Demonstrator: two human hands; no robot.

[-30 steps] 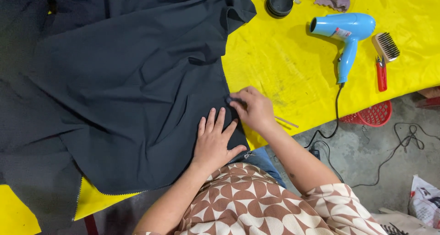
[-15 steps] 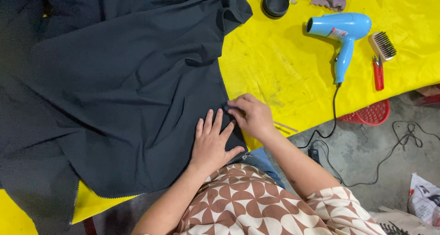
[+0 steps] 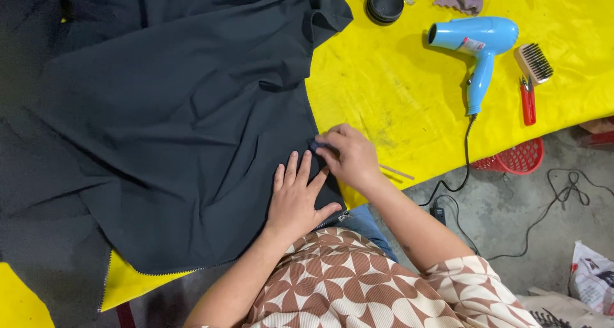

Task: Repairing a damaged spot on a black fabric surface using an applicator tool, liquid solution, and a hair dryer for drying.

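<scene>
Dark fabric (image 3: 179, 123) was spread over most of the yellow table (image 3: 396, 91), with a small coloured label seen on the barrel of the blue hair dryer (image 3: 480, 43) and a printed white packet (image 3: 591, 273) left on the floor at the lower right. The left hand (image 3: 295, 200) was laid flat on the cloth near its right edge with fingers spread, while that edge was pinched between the closed fingertips of the right hand (image 3: 348, 155), just beside the left fingertips.
</scene>
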